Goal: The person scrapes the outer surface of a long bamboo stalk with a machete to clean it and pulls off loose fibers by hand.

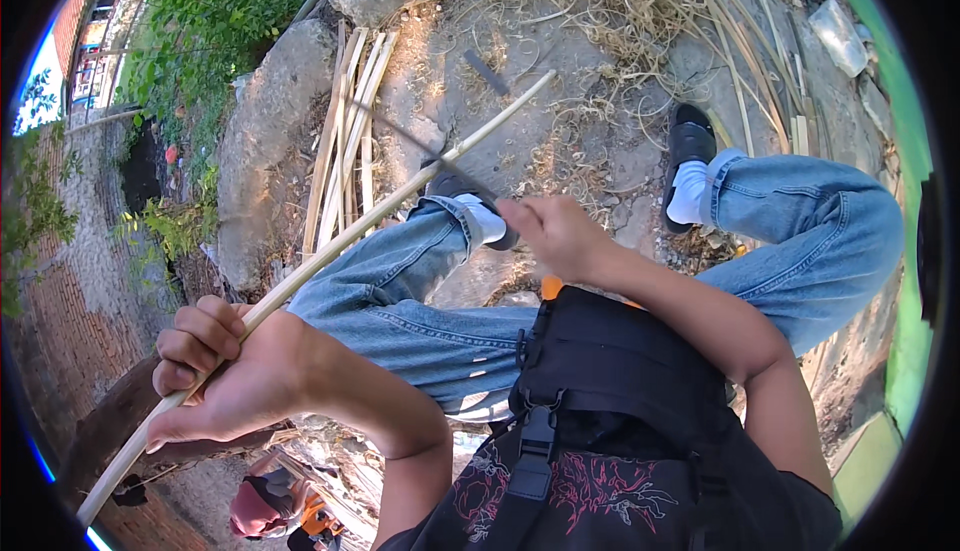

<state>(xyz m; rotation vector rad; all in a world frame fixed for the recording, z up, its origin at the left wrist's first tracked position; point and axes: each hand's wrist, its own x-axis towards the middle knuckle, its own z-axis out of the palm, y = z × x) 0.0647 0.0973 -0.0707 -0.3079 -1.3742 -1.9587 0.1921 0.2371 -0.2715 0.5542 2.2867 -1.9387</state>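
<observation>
A long pale bamboo strip runs slantwise from the lower left edge up to the middle of the view. My left hand is closed around its lower part, fingers wrapped over it and the thumb along it. My right hand grips a knife, its handle mostly hidden in the fist. The knife's long dark blade points up and left, slightly blurred, and crosses the strip near its far end. Whether the edge bites into the strip, I cannot tell.
Cut strips lie beside a big rock. Curled shavings heap at the far side, near longer strips. A dark flat piece lies on the ground. Another person is at lower left; a green wall stands right.
</observation>
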